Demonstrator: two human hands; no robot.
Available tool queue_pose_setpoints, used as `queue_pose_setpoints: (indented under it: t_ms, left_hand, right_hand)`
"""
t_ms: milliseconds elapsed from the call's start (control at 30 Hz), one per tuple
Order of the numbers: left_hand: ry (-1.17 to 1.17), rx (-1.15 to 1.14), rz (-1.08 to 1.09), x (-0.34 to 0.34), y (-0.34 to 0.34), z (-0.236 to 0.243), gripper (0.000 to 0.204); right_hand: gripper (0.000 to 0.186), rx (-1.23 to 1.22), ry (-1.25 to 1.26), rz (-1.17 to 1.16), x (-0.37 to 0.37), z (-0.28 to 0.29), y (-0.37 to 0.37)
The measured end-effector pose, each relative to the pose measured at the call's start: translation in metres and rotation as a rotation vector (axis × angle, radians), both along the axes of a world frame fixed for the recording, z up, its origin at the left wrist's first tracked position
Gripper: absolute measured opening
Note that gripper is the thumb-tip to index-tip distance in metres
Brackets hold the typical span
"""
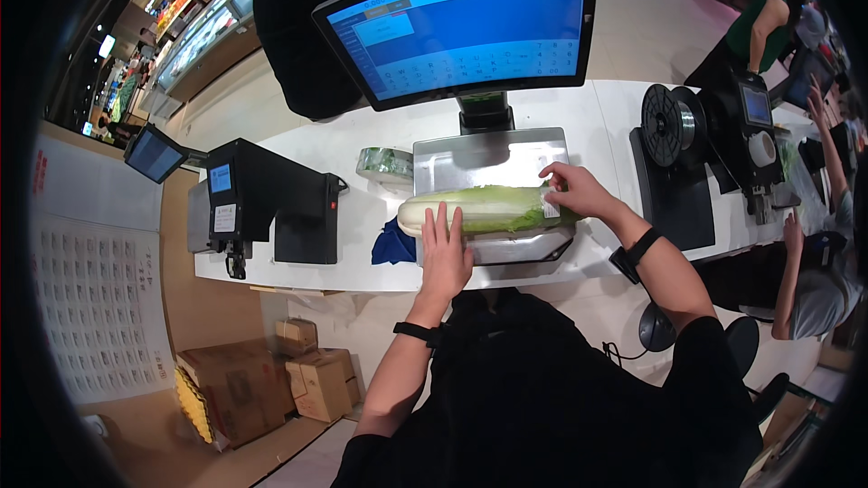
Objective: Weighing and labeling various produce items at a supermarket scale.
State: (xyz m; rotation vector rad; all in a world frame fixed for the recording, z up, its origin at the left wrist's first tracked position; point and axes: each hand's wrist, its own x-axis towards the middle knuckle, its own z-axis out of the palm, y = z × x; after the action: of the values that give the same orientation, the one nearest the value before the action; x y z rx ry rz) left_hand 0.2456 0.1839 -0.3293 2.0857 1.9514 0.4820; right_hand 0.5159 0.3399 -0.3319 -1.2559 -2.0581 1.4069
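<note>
- Far left of the scale plate (533,146), our landmark here, a white sheet (95,307) covered in rows of small print hangs on the wall.
- Nearer in, below and left of the plate, cardboard boxes (240,389) sit stacked on the floor.
- Up on the white bench (608,158), well left of the plate, stands a black machine (249,181) with its small screen.
- Right beside the plate's left edge, a film-wrapped pack of greens (384,163); nearer the person, at the plate's left corner, a crumpled blue cloth (393,247).
- In comes the left hand (445,258) over the plate's near left side: grip spread, fingers laid on top of the pale end.
- And here's the star, a long cabbage (493,208), lying crosswise on the plate (white base left, leafy green right), its base poking past the left edge.
- Just beyond the plate, a big monitor (470,27), lit mostly blue.
- At the plate's right side, the right hand (579,192): grip curled, thumb and fingertips close together by a white label (551,206) on the leafy end (whether they pinch it, I can't tell).
- Farther right of the plate, a black reel (662,126) on its dark stand.
</note>
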Motion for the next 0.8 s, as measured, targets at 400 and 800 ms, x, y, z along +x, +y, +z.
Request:
queue_pose_setpoints:
  t_ms: [400,800]
  left_hand:
    - [0.02,0.036,-0.03,-0.007,-0.001,-0.01,0.073]
    - [-0.058,0.066,-0.075,-0.014,-0.008,-0.005,0.073]
  right_hand:
    - [0.024,0.865,-0.264,0.147,0.0,0.018,-0.027]
    - [0.069,0.659,-0.286,0.327,-0.04,0.03,-0.047]
